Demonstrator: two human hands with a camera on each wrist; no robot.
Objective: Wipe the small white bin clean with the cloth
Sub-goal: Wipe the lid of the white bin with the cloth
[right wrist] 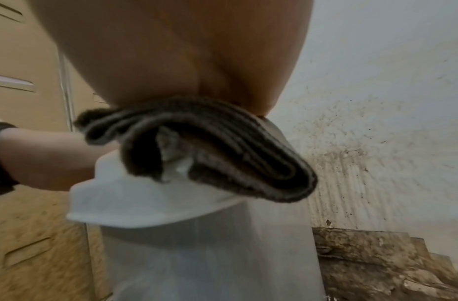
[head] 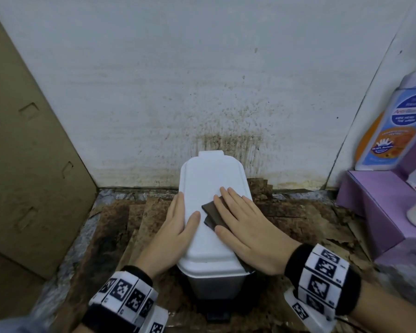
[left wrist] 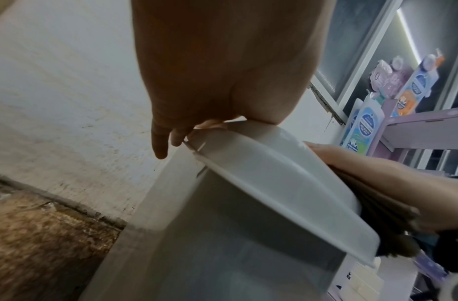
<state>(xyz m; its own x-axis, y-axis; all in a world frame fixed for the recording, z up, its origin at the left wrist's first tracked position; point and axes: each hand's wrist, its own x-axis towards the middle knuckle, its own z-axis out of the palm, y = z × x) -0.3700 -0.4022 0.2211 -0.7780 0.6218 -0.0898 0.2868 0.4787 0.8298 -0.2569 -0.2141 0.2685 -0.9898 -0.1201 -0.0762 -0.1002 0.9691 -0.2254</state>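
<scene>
— Where do we see the small white bin point(head: 209, 188)?

— On the stained floor point(head: 111, 227), against the spattered wall point(head: 202, 80), lid closed.

— And the cloth point(head: 211, 216)?

— Folded, brown, on the lid; our right hand point(head: 247, 227) presses it with straight, slightly spread fingers.

— The left hand point(head: 175, 227)?

— Fingers straight along the lid's left edge, thumb on top. Cardboard point(head: 29, 145) stands left, a purple box point(head: 380, 207) right
</scene>
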